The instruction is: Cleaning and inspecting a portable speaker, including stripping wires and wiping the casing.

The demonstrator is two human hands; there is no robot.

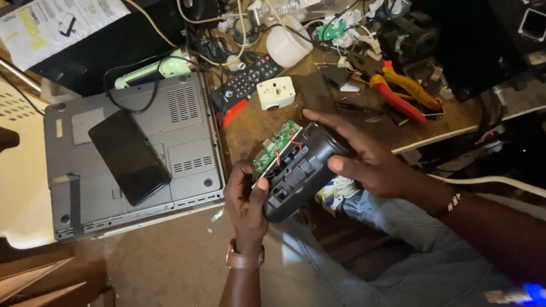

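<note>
Both my hands hold a dark grey opened device [307, 170] over my lap at the workbench's front edge. My left hand [245, 204] grips its lower end from below, thumb on the open casing. My right hand [364, 156] wraps the rounded upper end, fingers spread over its top. A green circuit board [276, 145] with red wires sticks out of the open side, tilted up to the left.
An upturned grey laptop [187, 102] with a black phone [129, 156] on it lies left. On the brown bench are a black remote [247, 79], a white plug adapter [276, 92], red and yellow pliers [398, 91], a white cup [287, 48], cables and loose parts.
</note>
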